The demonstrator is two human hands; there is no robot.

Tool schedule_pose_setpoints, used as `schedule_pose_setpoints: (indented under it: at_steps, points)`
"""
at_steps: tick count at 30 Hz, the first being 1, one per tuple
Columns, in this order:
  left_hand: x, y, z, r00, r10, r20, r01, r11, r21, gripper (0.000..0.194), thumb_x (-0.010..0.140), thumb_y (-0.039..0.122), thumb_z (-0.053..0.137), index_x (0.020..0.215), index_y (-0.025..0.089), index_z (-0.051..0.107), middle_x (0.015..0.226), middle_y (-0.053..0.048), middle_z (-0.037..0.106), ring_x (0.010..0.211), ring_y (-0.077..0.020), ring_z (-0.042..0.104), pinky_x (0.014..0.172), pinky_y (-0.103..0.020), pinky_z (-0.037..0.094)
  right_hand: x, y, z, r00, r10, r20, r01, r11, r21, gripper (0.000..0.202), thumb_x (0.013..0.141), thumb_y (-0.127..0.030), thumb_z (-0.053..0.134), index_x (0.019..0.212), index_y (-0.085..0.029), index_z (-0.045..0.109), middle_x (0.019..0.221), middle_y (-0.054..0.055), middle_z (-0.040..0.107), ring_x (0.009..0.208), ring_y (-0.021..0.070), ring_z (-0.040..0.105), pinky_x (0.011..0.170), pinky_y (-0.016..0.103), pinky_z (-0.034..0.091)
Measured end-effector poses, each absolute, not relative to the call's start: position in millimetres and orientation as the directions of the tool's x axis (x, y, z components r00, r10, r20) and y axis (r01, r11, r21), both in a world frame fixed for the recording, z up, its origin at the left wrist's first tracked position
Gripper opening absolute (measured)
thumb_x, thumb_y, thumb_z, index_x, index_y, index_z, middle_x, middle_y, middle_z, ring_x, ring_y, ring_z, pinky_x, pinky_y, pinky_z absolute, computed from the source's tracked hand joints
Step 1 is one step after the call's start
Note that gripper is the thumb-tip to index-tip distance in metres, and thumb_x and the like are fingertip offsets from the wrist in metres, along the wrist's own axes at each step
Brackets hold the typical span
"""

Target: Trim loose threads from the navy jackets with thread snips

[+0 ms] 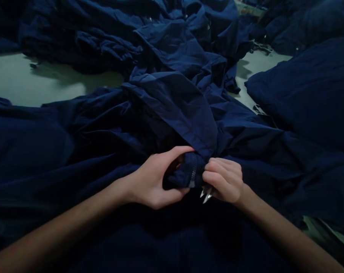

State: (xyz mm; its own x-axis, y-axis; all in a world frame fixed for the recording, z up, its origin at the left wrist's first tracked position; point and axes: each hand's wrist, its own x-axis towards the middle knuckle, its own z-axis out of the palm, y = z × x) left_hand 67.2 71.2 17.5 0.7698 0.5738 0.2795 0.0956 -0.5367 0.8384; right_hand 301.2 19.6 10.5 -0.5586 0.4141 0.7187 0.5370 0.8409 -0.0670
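A navy blue garment (172,102) lies crumpled in front of me, with one zippered edge (193,170) raised between my hands. My left hand (154,178) grips this edge, thumb below and fingers above, curved around the folded cloth. Close beside it on the right, my right hand (224,178) is closed, its fingers against the cloth by the zipper. Two pointed metal blades, looking like thread snips (207,195), stick out under the right fist. Their handles are hidden in the palm.
More navy garments (308,83) are heaped at the right, and others (80,34) lie across the back. A pale table top (58,81) shows between the piles. Small tags or trims (261,47) lie at the back right.
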Motion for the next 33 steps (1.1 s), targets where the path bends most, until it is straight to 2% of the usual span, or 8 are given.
schedule_pose_setpoints:
  at_steps: [3, 8, 14, 19, 23, 25, 29, 33]
  points:
    - [67, 72, 17, 0.763, 0.590, 0.265, 0.090, -0.502, 0.860, 0.081, 0.072, 0.042, 0.096, 0.138, 0.018, 0.054, 0.096, 0.001, 0.070, 0.078, -0.0141, 0.068, 0.069, -0.020, 0.056, 304, 21, 12, -0.546, 0.475, 0.690, 0.526, 0.836, -0.159, 0.020, 0.105, -0.013, 0.042, 0.090, -0.021, 0.053, 0.067, 0.000, 0.052, 0.058, 0.0165, 0.045, 0.055, 0.030, 0.034]
    - [72, 68, 9, 0.676, 0.635, 0.374, 0.093, -0.577, 0.812, 0.053, 0.079, 0.040, 0.094, 0.117, 0.018, 0.063, 0.094, 0.001, 0.071, 0.071, -0.0095, 0.064, 0.066, -0.019, 0.053, 304, 17, 12, -0.533, 0.540, 0.652, 0.502, 0.821, -0.270, 0.015, 0.105, -0.016, 0.046, 0.093, -0.021, 0.053, 0.066, -0.001, 0.052, 0.057, 0.0157, 0.046, 0.054, 0.029, 0.035]
    - [71, 59, -4, 0.608, 0.567, 0.555, 0.194, -0.785, 0.589, 0.075, 0.073, 0.074, 0.084, 0.118, 0.017, 0.068, 0.102, -0.007, 0.056, 0.086, -0.0196, 0.060, 0.068, -0.029, 0.057, 296, 13, 10, -0.464, 0.588, 0.662, 0.482, 0.795, -0.368, 0.013, 0.105, -0.021, 0.050, 0.092, -0.022, 0.051, 0.064, -0.003, 0.054, 0.054, 0.0133, 0.050, 0.052, 0.027, 0.035]
    - [68, 50, -4, 0.519, 0.572, 0.635, 0.334, -0.820, 0.466, 0.063, 0.082, 0.065, 0.083, 0.131, 0.027, 0.069, 0.108, -0.007, 0.046, 0.096, -0.0210, 0.055, 0.075, -0.031, 0.058, 294, 13, 9, -0.422, 0.631, 0.651, 0.475, 0.765, -0.434, 0.014, 0.105, -0.027, 0.052, 0.092, -0.022, 0.050, 0.064, -0.004, 0.054, 0.052, 0.0115, 0.051, 0.052, 0.025, 0.036]
    - [69, 53, 1, 0.541, 0.468, 0.699, 0.278, -0.883, 0.377, 0.049, 0.088, 0.056, 0.081, 0.127, 0.028, 0.069, 0.120, -0.009, 0.065, 0.117, -0.0273, 0.063, 0.106, -0.047, 0.056, 296, 14, 6, -0.405, 0.640, 0.653, 0.466, 0.759, -0.455, 0.011, 0.103, -0.027, 0.055, 0.093, -0.022, 0.052, 0.067, -0.004, 0.056, 0.053, 0.0113, 0.052, 0.052, 0.024, 0.037]
    - [70, 57, 2, 0.592, 0.434, 0.679, 0.178, -0.892, 0.416, 0.045, 0.092, 0.052, 0.079, 0.126, 0.025, 0.067, 0.121, -0.009, 0.073, 0.117, -0.0265, 0.069, 0.111, -0.048, 0.056, 297, 15, 5, -0.415, 0.630, 0.656, 0.457, 0.768, -0.448, 0.008, 0.100, -0.025, 0.057, 0.094, -0.022, 0.053, 0.068, -0.003, 0.059, 0.054, 0.0116, 0.054, 0.052, 0.024, 0.039]
    - [71, 64, 2, 0.613, 0.486, 0.623, 0.064, -0.817, 0.574, 0.046, 0.093, 0.056, 0.074, 0.123, 0.021, 0.068, 0.108, -0.009, 0.078, 0.101, -0.0221, 0.075, 0.093, -0.036, 0.063, 295, 16, 1, -0.429, 0.569, 0.701, 0.412, 0.815, -0.409, 0.007, 0.097, -0.025, 0.060, 0.100, -0.020, 0.057, 0.077, 0.001, 0.066, 0.063, 0.0139, 0.062, 0.056, 0.025, 0.047]
    - [70, 67, 0, 0.665, 0.485, 0.568, 0.036, -0.780, 0.625, 0.046, 0.099, 0.061, 0.059, 0.102, 0.017, 0.072, 0.090, -0.008, 0.079, 0.087, -0.0199, 0.075, 0.087, -0.034, 0.059, 291, 12, -1, -0.347, 0.546, 0.763, 0.440, 0.813, -0.381, 0.012, 0.095, -0.019, 0.064, 0.105, -0.015, 0.064, 0.087, 0.006, 0.070, 0.072, 0.0156, 0.064, 0.062, 0.027, 0.052]
